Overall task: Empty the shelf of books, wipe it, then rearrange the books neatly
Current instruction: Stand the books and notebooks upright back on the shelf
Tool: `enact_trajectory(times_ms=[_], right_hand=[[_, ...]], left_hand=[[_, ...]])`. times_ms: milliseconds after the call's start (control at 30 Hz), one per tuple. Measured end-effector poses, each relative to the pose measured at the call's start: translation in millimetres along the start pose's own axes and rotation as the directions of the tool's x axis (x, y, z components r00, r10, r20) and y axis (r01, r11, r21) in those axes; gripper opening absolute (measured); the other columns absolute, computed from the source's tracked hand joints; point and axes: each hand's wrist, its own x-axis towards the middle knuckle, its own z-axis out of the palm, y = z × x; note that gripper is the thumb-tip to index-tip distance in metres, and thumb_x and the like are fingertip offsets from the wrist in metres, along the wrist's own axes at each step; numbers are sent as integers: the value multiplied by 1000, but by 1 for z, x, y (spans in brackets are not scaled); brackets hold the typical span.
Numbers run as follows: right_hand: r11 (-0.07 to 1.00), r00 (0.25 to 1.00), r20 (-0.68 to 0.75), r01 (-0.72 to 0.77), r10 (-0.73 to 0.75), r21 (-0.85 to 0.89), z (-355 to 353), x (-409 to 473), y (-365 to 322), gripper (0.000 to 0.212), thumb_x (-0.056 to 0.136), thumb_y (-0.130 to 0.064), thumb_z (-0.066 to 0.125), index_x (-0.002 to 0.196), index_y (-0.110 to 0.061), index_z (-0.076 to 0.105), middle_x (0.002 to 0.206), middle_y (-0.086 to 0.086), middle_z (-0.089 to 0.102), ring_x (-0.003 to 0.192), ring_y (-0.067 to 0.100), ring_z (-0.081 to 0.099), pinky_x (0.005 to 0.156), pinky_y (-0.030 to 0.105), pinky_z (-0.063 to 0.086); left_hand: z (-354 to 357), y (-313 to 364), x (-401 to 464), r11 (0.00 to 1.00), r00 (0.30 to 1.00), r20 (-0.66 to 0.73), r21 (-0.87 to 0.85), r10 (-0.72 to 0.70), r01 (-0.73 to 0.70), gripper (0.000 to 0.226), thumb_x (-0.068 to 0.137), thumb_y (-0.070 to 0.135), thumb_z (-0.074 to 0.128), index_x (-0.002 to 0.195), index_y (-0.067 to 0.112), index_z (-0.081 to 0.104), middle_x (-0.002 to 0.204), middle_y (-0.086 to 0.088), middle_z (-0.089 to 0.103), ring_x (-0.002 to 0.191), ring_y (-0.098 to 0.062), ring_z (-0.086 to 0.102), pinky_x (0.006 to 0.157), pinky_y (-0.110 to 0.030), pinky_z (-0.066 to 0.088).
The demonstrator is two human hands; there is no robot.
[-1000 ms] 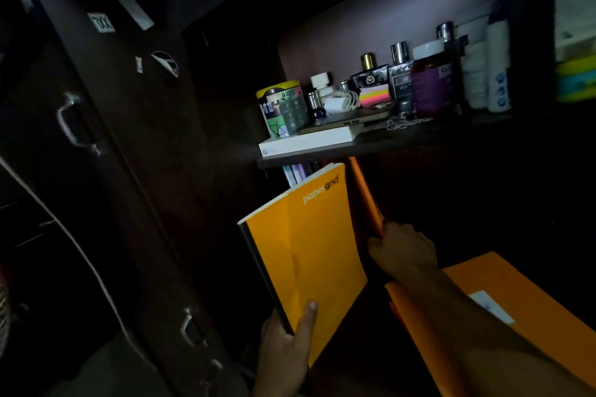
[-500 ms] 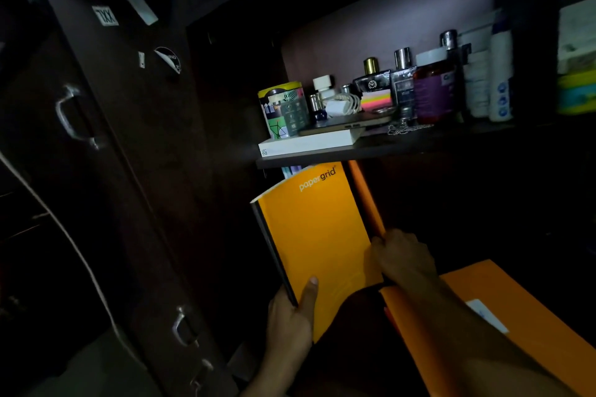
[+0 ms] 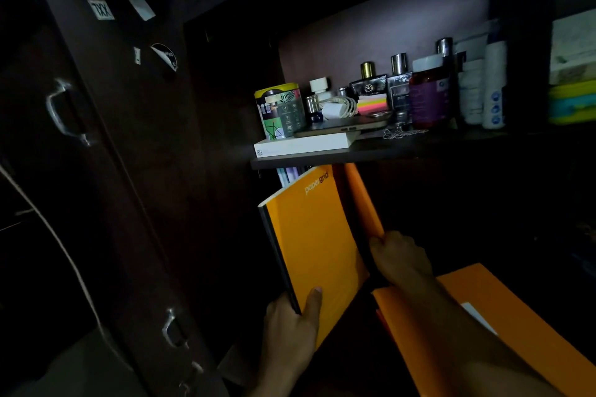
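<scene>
Below the shelf board (image 3: 371,156), the left hand (image 3: 290,325) pinches the orange notebook (image 3: 312,242) at its bottom corner. The right hand (image 3: 400,258) grips a second orange book (image 3: 362,203). Both look light and bendy, so holding near the spine seems safer.

Lifted by the left hand (image 3: 292,325), orange notebook (image 3: 314,242) now higher and closer under the upper shelf (image 3: 371,156), its top edge nearly meeting the shelf's underside; right hand (image 3: 401,256) shifted slightly.
</scene>
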Motion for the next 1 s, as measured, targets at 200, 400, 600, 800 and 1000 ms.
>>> enact_trajectory(times_ms=[200,400,600,800,1000], right_hand=[[999,998,54,34,-35,15,1,-1,-1,41,98,-46,52,119,-12,58,99,4,57,84,22,57,69,29,41],[992,988,96,112,-117,51,5,3,3,52,94,-46,63,138,-19,53,123,7,63,105,26,64,77,28,48],[982,971,152,183,-187,36,11,7,3,56,83,-50,74,129,-23,56,112,1,67,94,20,68,82,35,57],[963,947,175,267,-270,38,14,12,7,33,86,-48,72,108,-26,59,97,-5,67,87,14,68,71,27,51],[932,910,204,360,-360,40,16,12,10,12,95,-38,62,100,-26,60,98,-6,70,80,8,66,73,34,58]], left_hand=[[19,-3,28,998,996,-83,58,16,-12,35,94,59,56,100,26,66,94,10,67,87,-11,64,86,-39,55],[40,-4,45,991,992,-31,-60,122,-123,45,72,58,66,110,33,64,95,15,72,82,-5,69,77,-38,60],[47,-14,53,972,974,-15,-61,225,-225,27,95,28,67,106,49,56,97,12,68,86,-5,69,76,-37,60],[59,-7,72,997,999,35,-68,39,-36,29,98,46,61,79,23,60,72,4,71,54,-12,69,65,-47,60],[64,-10,77,998,998,28,23,49,-50,40,97,54,57,74,21,55,66,7,70,54,-6,66,65,-40,58]])
